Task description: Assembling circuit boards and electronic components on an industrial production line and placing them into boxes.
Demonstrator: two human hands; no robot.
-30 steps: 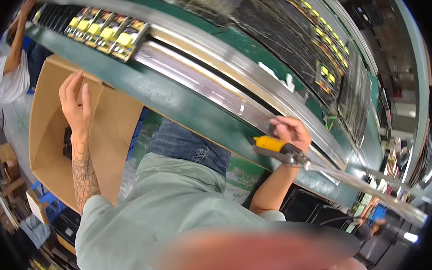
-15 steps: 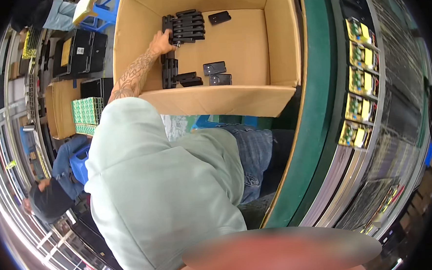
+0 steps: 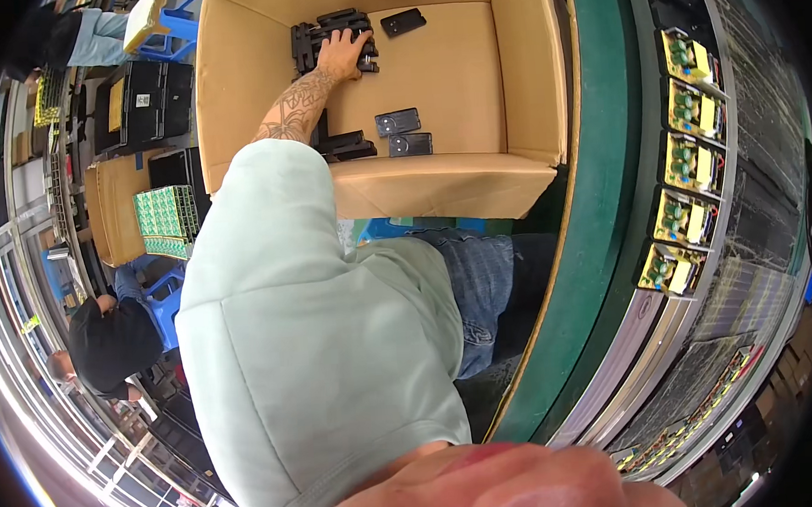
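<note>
My left hand (image 3: 344, 55), on a tattooed forearm, reaches into a large open cardboard box (image 3: 526, 59). It rests on a row of black plastic cases (image 3: 308, 49) packed on edge at the box's far left. The fingers are spread across their tops, partly hiding them. Another group of black cases (image 3: 350, 146) stands at the near left, partly behind my arm. Two flat black cases, one (image 3: 398, 122) above the other (image 3: 410, 145), lie on the box floor, and a third (image 3: 403, 22) lies farther back. My right hand is out of view.
The box's near flap (image 3: 448, 185) folds toward me. A green ledge (image 3: 598, 243) runs along the right, beside a line with several circuit boards (image 3: 686, 156). At left are black bins (image 3: 154, 92), stacked green boards (image 3: 160, 211) and a seated person (image 3: 112, 347).
My left hand has moved right, from the left end of the far row onto the tops of its cases. The view has shifted slightly.
</note>
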